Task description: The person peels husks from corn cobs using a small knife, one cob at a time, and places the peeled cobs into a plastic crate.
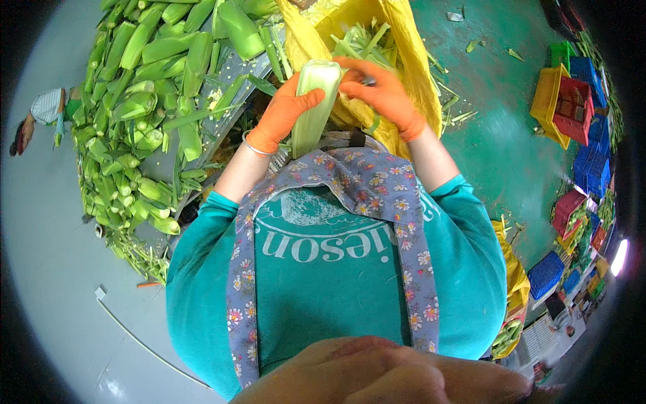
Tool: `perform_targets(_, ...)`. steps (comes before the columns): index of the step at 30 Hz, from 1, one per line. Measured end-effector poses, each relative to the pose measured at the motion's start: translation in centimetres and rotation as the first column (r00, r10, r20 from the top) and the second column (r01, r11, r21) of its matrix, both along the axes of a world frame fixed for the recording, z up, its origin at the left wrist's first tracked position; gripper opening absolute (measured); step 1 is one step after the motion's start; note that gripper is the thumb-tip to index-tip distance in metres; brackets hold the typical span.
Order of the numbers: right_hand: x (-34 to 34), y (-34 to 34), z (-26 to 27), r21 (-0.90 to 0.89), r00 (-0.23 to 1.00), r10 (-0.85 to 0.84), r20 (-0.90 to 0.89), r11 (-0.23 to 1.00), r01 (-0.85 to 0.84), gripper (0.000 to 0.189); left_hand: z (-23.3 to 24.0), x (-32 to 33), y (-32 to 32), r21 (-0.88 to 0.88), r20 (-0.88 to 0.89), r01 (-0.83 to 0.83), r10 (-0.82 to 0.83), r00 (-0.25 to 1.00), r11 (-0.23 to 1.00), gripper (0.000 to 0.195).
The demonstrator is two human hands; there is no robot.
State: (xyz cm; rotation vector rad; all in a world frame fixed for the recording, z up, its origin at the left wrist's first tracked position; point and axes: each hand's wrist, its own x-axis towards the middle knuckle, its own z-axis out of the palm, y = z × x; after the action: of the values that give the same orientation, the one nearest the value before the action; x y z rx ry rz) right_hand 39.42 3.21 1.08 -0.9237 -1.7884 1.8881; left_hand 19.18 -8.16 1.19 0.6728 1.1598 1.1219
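My left hand (287,108), in an orange rubber glove, is closed around a pale green, partly husked ear of corn (317,113) with its thumb across the front. The ear stands roughly lengthwise above the floral apron (373,184). At the ear's upper right is my right hand (378,91), also in an orange glove, with its fingers curled; a small dark, shiny object (368,80) shows between them. Whether these fingers grip the husk is unclear. Behind my hands gapes a yellow woven sack (416,60) holding loose husks (371,40).
Many green ears of corn (166,48) are heaped on a metal table (224,129) at the left. Husk scraps (462,117) litter the green floor right of the sack. Yellow, red and blue plastic crates (547,101) stand at the far right. Another person (48,106) is at the far left.
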Motion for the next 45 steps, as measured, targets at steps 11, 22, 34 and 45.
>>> perform_targets(11,-4.0,-3.8,-3.9,-0.102,0.930,0.313,0.191,0.949,-0.299,0.053,-1.7,1.2,-7.3,-0.239,-0.100,-0.248,0.230,0.968,0.939,0.061)
perform_targets(22,-7.8,-4.5,-2.5,-0.334,0.873,0.473,-0.114,0.810,-0.483,0.060,-1.0,-0.1,-12.4,-0.295,0.487,-0.179,0.309,0.817,0.938,0.064)
perform_targets(34,-8.8,-7.9,-5.9,-0.636,0.805,0.586,-0.099,0.584,-0.504,0.037,-4.2,4.5,-16.4,-0.303,0.609,-0.422,0.514,0.604,0.855,0.070)
perform_targets(45,-11.2,-13.6,-7.2,-0.844,0.854,0.487,-0.185,0.367,-0.392,0.041,-0.5,7.0,-23.9,0.048,-0.036,-0.807,0.808,0.587,0.589,0.076)
